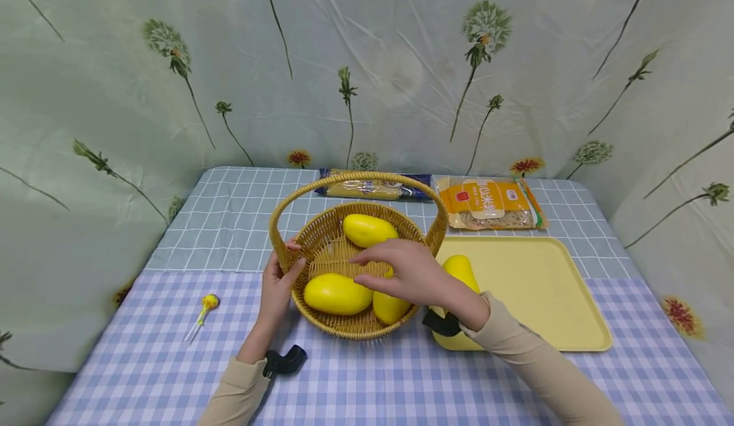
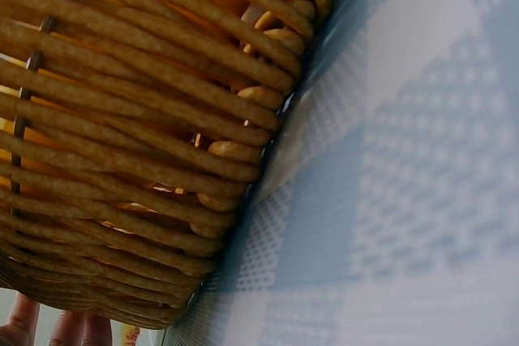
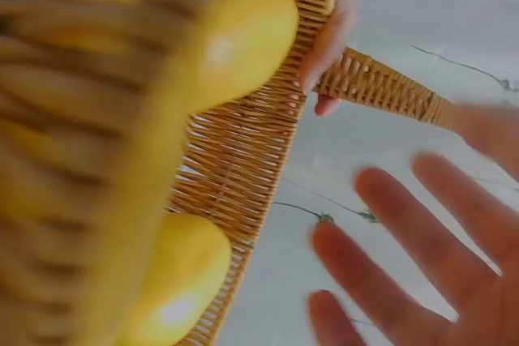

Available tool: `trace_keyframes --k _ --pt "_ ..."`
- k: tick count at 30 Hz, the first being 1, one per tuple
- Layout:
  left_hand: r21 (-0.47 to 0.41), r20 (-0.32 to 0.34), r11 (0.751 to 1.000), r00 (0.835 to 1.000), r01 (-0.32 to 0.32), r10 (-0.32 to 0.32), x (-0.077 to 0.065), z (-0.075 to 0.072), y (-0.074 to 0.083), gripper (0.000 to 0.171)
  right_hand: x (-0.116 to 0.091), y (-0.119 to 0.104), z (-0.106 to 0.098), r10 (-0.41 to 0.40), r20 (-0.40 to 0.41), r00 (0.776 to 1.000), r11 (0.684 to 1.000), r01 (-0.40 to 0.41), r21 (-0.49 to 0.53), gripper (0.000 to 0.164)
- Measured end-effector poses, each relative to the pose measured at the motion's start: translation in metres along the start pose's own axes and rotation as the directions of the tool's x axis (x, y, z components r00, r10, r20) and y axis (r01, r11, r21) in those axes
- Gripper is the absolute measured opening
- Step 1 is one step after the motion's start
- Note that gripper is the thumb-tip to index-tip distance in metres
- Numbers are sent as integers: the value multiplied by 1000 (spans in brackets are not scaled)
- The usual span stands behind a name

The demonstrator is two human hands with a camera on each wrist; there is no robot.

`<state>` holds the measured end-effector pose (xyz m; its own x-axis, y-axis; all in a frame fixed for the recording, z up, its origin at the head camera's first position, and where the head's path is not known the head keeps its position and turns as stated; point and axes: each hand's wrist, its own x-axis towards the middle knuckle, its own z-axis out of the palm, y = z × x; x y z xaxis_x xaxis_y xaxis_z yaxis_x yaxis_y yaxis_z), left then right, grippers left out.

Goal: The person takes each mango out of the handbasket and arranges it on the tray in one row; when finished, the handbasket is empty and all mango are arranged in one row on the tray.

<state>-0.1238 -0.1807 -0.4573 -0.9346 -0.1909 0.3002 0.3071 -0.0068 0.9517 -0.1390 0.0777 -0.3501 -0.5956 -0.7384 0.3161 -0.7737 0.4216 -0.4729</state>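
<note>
A round yellow-wrapped lollipop (image 1: 210,302) lies on blue-and-white checked cloth (image 1: 355,384); a long blue-ended plastic packet (image 1: 367,189) sits beside an orange rectangular bag (image 1: 492,202).

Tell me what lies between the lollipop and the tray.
The basket stands there, holding three yellow fruits, with the left hand at its rim and the right hand above it. The head view shows this.

Basket (image 1: 344,333) – woven wicker, ribbed; yellow fruits (image 1: 337,294) smooth, semi-glossy, plastic-looking. Rt tray (image 1: 533,298): smooth, matt plastic. Far pkgs (image 1: 494,203) – shiny plastic film. Near tablecloth (image 1: 367,391): matt woven fabric; far backdrop (image 1: 395,114): creased, satiny cloth.
</note>
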Motion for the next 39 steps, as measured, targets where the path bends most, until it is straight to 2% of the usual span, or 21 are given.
trace_keyframes --k 4,8,13,19,23,32,39 --pt "-16 2 1000 1000 -5 5 0 0 0 23 14 -1 1 -9 131 991 998 16 -57 36" --pt "-20 7 1000 1000 -10 10 0 0 1 23 25 0 5 -5 227 974 999 17 -50 38" --pt "-18 11 1000 1000 -14 14 0 0 0 23 35 2 10 22 347 938 1000 -15 -24 41" --pt "-8 16 1000 1000 0 0 0 -1 0 23 45 1 15 76 456 887 997 -60 -49 44" --pt "-5 13 1000 1000 10 -10 -1 -1 1 23 51 1 19 111 486 867 993 -79 -86 47" --pt "-1 18 1000 1000 1 -1 -1 1 0 24 59 4 31 166 510 844 986 -125 -115 52" --pt "-8 15 1000 1000 0 0 -1 0 0 24 65 5 37 167 512 843 984 -110 -139 57"
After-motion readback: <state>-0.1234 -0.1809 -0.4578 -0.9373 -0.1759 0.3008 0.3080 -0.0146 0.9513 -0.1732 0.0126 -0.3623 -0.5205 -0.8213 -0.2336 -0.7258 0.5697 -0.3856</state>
